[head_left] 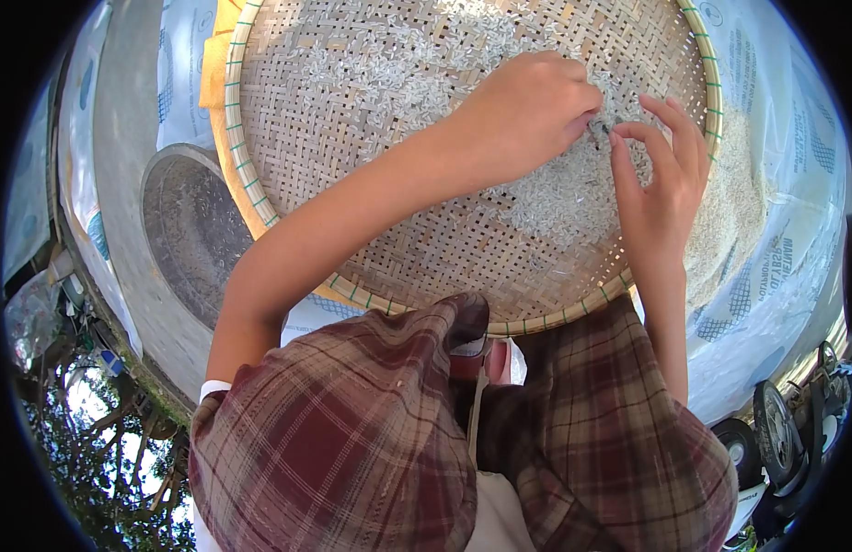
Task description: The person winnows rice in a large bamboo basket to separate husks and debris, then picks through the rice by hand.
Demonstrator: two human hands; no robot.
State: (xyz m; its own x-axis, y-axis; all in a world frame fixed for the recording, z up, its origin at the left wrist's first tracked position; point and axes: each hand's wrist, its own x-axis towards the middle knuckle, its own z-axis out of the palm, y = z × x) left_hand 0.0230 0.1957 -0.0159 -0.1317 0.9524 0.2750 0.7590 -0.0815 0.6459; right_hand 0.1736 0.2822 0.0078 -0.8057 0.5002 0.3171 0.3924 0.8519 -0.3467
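A round woven bamboo tray [306, 152] with green stitching on its rim holds scattered white rice grains [564, 202]. Over the grains at its right side, my left hand [532, 110] is closed, with thumb and fingers pinched together. Just right of it, my right hand [663, 161] brings thumb and index tip together while the other fingers stay raised. Small dark specks show between the two hands. Whatever either pinch contains is too small to make out. The tray's near edge rests by my lap.
A grey round basin [191, 230] stands left of the tray. More pale grain [725, 221] lies on printed plastic sacking [776, 267] at the right. Yellow material [216, 69] shows under the tray's left edge. Parked motorbikes [776, 428] stand at lower right, tree branches [113, 442] at lower left.
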